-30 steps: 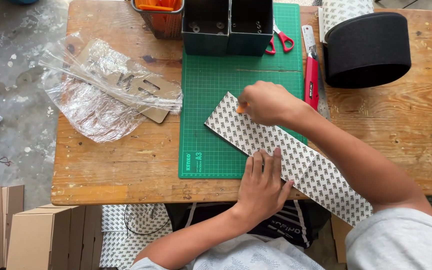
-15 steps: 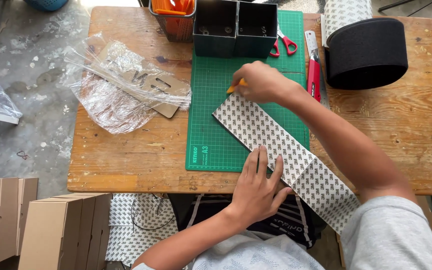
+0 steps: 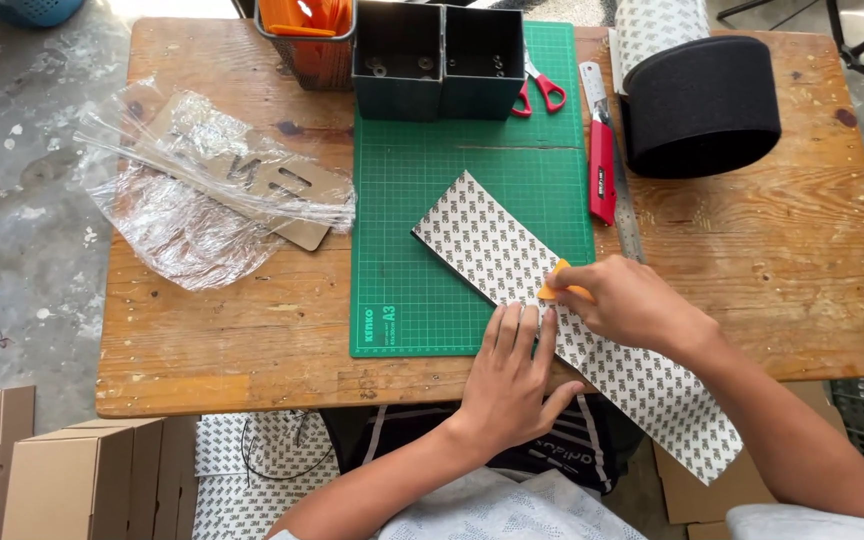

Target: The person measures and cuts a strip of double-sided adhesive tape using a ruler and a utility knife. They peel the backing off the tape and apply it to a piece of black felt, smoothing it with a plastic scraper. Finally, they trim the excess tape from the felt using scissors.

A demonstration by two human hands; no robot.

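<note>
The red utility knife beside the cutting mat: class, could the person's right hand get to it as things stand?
Probably yes. The red utility knife lies uncovered beside the green mat, with nothing between it and the right hand. But that hand holds an orange tool, so it would need freeing first.

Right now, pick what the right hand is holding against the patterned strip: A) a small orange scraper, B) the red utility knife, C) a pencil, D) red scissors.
A: the right hand presses a small orange scraper onto the patterned strip, while scissors and knife lie untouched.
</note>
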